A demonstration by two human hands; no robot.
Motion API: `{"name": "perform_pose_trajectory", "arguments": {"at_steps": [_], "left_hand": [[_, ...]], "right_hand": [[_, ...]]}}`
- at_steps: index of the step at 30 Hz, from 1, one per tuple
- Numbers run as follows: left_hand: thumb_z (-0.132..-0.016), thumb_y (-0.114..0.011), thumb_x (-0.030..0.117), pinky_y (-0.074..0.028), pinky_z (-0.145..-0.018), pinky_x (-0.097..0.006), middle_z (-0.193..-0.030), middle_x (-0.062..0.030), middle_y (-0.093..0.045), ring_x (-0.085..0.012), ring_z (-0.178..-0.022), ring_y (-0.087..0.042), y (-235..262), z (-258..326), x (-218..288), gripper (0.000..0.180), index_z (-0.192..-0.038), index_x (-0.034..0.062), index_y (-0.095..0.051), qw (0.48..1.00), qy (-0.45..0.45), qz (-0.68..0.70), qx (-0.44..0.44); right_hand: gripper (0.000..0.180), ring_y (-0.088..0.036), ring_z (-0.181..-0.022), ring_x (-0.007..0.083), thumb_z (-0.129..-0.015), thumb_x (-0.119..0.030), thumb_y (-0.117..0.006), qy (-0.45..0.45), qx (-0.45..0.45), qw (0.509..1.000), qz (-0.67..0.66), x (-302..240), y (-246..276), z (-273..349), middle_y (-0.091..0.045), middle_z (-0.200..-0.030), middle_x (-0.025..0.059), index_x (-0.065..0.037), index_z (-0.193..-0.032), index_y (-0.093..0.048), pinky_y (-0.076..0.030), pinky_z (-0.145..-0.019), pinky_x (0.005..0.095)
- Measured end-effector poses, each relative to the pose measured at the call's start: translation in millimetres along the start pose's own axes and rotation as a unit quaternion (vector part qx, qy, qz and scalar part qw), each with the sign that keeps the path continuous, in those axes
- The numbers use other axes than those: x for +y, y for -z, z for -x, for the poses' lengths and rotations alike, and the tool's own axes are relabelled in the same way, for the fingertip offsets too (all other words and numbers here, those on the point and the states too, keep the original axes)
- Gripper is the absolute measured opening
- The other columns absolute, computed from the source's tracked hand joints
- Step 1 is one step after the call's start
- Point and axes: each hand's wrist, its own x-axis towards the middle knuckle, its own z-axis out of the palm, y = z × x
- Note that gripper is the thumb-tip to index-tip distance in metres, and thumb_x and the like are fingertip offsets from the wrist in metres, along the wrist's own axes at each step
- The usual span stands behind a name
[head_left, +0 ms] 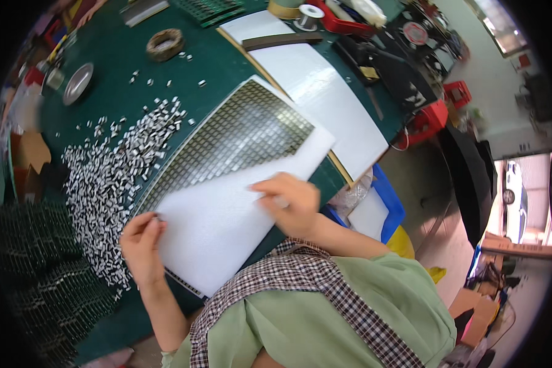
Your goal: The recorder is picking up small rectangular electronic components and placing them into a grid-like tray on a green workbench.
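My left hand [142, 245] is closed in a pinch at the left edge of a white sheet [211, 227]. Between its fingertips a tiny dark bit shows, too small to name. Over the same sheet, farther right, my right hand [293, 203] has its index finger stretched leftward and its thumb apart below; I see nothing held in it. Under the white sheet's far side lies a panel of small metallic pieces in tight rows [245, 132]. Just left of the panel spreads a heap of small silver, black and white parts [119, 184], close to my left hand.
Stacked green boards [37, 276] fill the near left. A round metal dish [78, 84] and a brown ring-shaped holder [165, 45] stand farther back. A white board with a wooden edge [337, 104] lies beyond the panel. A blue bin [391, 205] sits beside the table at right.
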Motion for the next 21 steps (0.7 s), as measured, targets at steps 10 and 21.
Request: {"name": "perform_pose_trajectory", "arguments": {"at_steps": [10, 21], "left_hand": [[-0.079, -0.059, 0.004, -0.047, -0.084, -0.038, -0.127, -0.0163, -0.049, -0.0327, -0.105, -0.056, -128, -10, 52, 0.042, -0.121, 0.0078, -0.053, 0.667, -0.392, -0.627, -0.09], [-0.083, -0.053, 0.013, -0.035, -0.099, -0.047, -0.136, -0.0185, -0.039, -0.0378, -0.126, -0.036, -331, 9, -73, 0.048, -0.129, 0.0052, -0.042, 0.521, -0.536, -0.507, -0.429]], "right_hand": [[0.031, -0.044, -0.053, 0.0065, -0.097, -0.032, -0.042, -0.308, 0.407, 0.847, -0.148, 94, 110, 108, -0.051, -0.068, 0.0006, -0.005, -0.088, -0.055, -0.033, -0.045, 0.0203], [0.032, -0.056, -0.083, 0.0143, -0.095, -0.027, -0.048, -0.298, 0.547, 0.762, -0.176, 149, 104, 86, -0.06, -0.091, 0.0094, 0.004, -0.1, -0.054, -0.046, -0.073, 0.0286]]}}
